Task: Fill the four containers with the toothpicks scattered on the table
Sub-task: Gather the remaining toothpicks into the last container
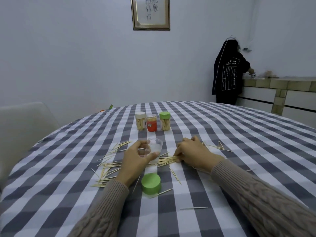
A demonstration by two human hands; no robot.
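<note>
**Clear container held tilted while toothpicks are gathered**

The left hand [136, 155] grasps a clear, lidless container [153, 148], fingers curled round its far side and thumb pressed along its near side. The container lies tilted, its open mouth turned away from the person, its lower end down near the checked surface [239, 151]. It looks empty, though blur makes that hard to confirm.

Just right of that hand, the right hand [193, 153] rests on the surface with its fingers bent down onto a bundle of toothpicks [166, 160] that lies between the two hands. The fingertips pinch or press the bundle's end; which of the two cannot be told.

More scattered toothpicks [109, 165] spread out to the left of the left hand and under its wrist. A few lie beyond the right hand, some nearer the person than both hands, and a single toothpick [194, 208] lies well towards the person, between the two knitted sleeves.

A green lid [151, 183] sits on the surface just beside the left wrist, on its right.

Beyond both hands stand three closed containers in a row: a white-lidded container [140, 120] filled with toothpicks, an orange-labelled container [151, 122] touching or just beside it, and a green-lidded container [165, 121] filled with toothpicks, slightly apart to the right.

Far beyond the right hand, another person [228, 72] in dark clothes stands at a counter [280, 82]. A framed picture [150, 12] hangs on the wall.
</note>
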